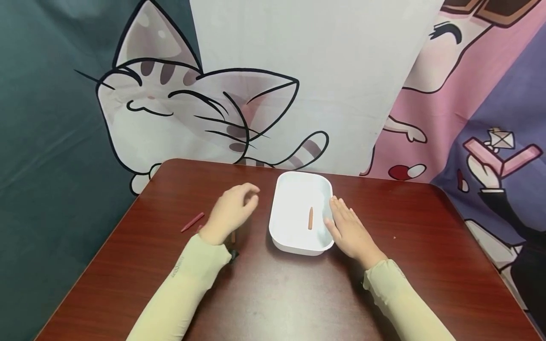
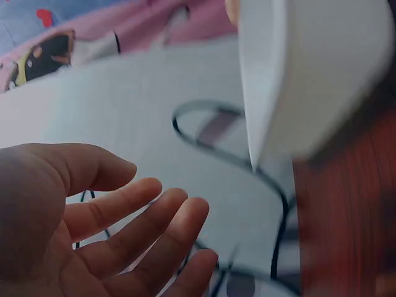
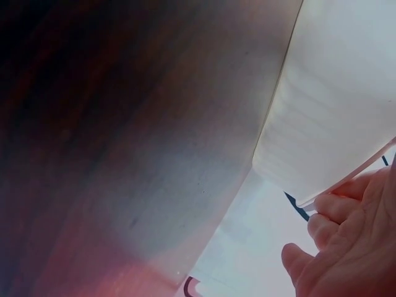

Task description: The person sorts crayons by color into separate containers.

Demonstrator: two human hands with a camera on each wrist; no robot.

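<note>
A white plastic tray (image 1: 287, 222) stands on the table with one brown crayon (image 1: 310, 219) lying inside it. My right hand (image 1: 351, 232) touches the tray's right rim, its fingers straight; in the right wrist view, the fingertips (image 3: 331, 207) meet the rim. To the left of the tray, my left hand (image 1: 232, 208) is raised with its fingers loosely bent. Nothing is held in it, as the left wrist view shows. A red crayon (image 1: 193, 222) lies left of that hand. Under the left wrist, a brown stick (image 1: 233, 237) is partly hidden.
The dark red wooden table (image 1: 273, 293) ends just behind the tray. A cloth with a cartoon cat (image 1: 170, 104) hangs beyond its far edge. By the left cuff is a small dark thing (image 1: 234, 256), too covered to make out.
</note>
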